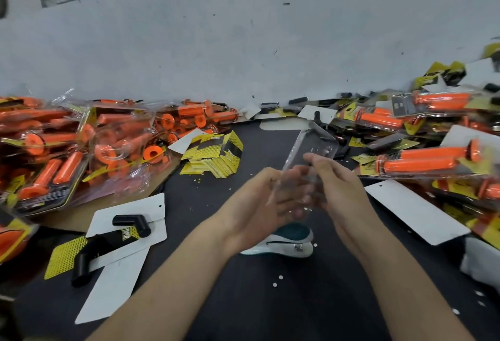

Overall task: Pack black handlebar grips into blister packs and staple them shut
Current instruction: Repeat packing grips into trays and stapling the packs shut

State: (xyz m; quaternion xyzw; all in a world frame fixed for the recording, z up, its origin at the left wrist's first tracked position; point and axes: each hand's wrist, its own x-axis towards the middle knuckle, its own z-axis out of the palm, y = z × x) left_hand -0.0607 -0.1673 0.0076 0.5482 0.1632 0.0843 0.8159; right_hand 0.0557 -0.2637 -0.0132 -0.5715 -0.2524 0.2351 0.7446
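Both my hands hold a clear empty blister pack (311, 148) above the middle of the dark table. My left hand (257, 202) cups its lower end from the left, fingers loosely curled round it. My right hand (335, 186) pinches its right side, thumb on top. Two black angled handlebar grips (135, 223) (86, 257) lie at the lower left on white and yellow backing cards (127, 232). A white and teal stapler (284, 243) rests on the table right under my hands. A stack of yellow-black printed cards (213, 154) sits further back.
Heaps of packed orange grips (67, 148) fill the left side, and more packed orange grips (433, 156) pile up on the right. A white card (416, 211) lies at the right. Small black parts (297, 101) line the wall. Paper dots are scattered over the dark table (270, 300).
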